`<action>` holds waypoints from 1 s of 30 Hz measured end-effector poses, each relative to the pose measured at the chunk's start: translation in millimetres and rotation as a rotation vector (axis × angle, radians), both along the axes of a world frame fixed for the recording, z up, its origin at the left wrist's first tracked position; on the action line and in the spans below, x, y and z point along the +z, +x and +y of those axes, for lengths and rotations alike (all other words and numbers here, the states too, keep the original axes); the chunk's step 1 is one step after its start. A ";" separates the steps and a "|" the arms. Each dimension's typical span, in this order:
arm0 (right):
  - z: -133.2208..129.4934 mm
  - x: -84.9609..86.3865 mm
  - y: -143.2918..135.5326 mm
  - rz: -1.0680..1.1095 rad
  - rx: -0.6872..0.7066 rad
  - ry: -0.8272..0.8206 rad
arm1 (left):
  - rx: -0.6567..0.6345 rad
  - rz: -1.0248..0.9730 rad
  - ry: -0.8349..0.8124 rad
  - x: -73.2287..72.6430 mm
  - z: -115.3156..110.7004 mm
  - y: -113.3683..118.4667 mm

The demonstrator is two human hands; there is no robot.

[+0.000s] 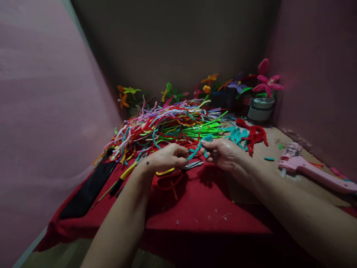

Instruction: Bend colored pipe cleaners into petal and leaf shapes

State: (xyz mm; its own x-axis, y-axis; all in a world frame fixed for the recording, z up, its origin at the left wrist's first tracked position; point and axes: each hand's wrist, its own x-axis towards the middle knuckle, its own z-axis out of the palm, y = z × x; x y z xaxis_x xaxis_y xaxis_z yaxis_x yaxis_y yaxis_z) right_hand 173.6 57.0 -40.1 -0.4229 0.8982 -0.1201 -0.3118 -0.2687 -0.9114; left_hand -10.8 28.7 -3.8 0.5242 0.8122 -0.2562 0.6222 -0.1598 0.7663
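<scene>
Between my hands is a teal pipe cleaner (pixel 196 152), bent into a loop at its upper right end. My left hand (pixel 173 157) pinches its lower end, fingers closed. The looped end sits in the closed fingers of my right hand (pixel 220 150). Just below my left fingertips, the silver blades of a pair of scissors (pixel 194 165) show; its handles are mostly hidden by that hand. Teal looped pieces (pixel 238 136) and red looped pieces (pixel 254 136) lie beyond my right hand. Near my left wrist are yellow-and-black-handled pliers (pixel 126 174).
A large heap of coloured pipe cleaners (pixel 167 119) covers the back of the red cloth (pixel 206 212). To the right, a pink glue gun (pixel 309 167) rests on cardboard (pixel 275 149). A black phone-like slab (pixel 89 191) lies left. Pipe-cleaner flowers (pixel 268 85) stand along the back.
</scene>
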 end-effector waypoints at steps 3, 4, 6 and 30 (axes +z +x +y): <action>-1.1 1.8 -0.5 0.023 0.004 -0.133 | 0.006 -0.011 0.012 3.5 0.5 -2.0; -1.5 2.4 -0.8 0.029 -0.004 -0.156 | 0.030 -0.040 0.038 2.7 1.0 -1.1; -2.6 2.7 -2.0 0.032 -0.014 -0.186 | 0.114 -0.175 0.100 -1.5 1.8 3.0; -4.4 -4.3 -7.6 0.137 -0.224 0.133 | 0.384 -0.615 -0.127 -10.4 -10.3 37.1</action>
